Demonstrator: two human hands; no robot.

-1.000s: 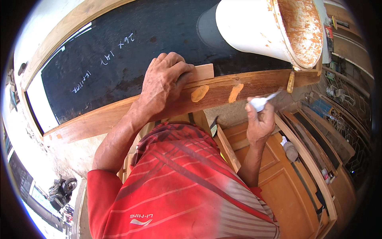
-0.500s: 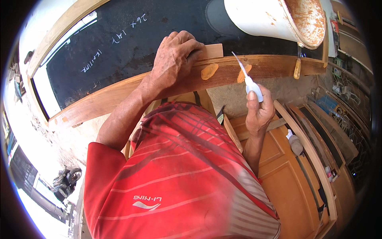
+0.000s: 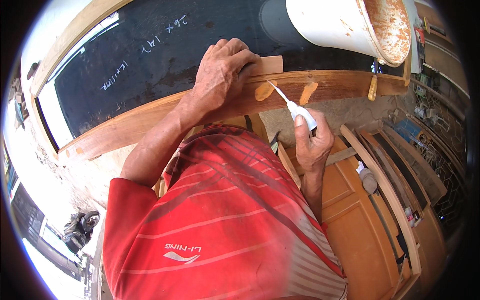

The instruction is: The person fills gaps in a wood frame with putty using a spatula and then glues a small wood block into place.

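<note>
My left hand [image 3: 224,70] is closed on a small flat wooden strip [image 3: 270,65], pressing it along the inner edge of a brown wooden frame [image 3: 345,86]. Its fingertips are hidden behind the hand. In my right hand [image 3: 314,142] is a small white glue bottle [image 3: 301,116] with a long thin nozzle, my thumb on its side. The nozzle's tip points up and left, close to the strip's lower edge; whether it touches cannot be made out. Two orange filler patches [image 3: 308,93] mark the frame near the nozzle.
A dark panel with chalk marks [image 3: 150,65] fills the frame. On it lies a white bucket [image 3: 332,27], stained inside. A yellow-handled tool [image 3: 373,87] rests at the frame's right. Wooden door panels [image 3: 350,215] lean at lower right; a motorcycle [image 3: 79,230] stands far left.
My right hand has moved left with the glue bottle, bringing its nozzle from beyond the strip's right end to just below the strip. My left hand stays on the strip.
</note>
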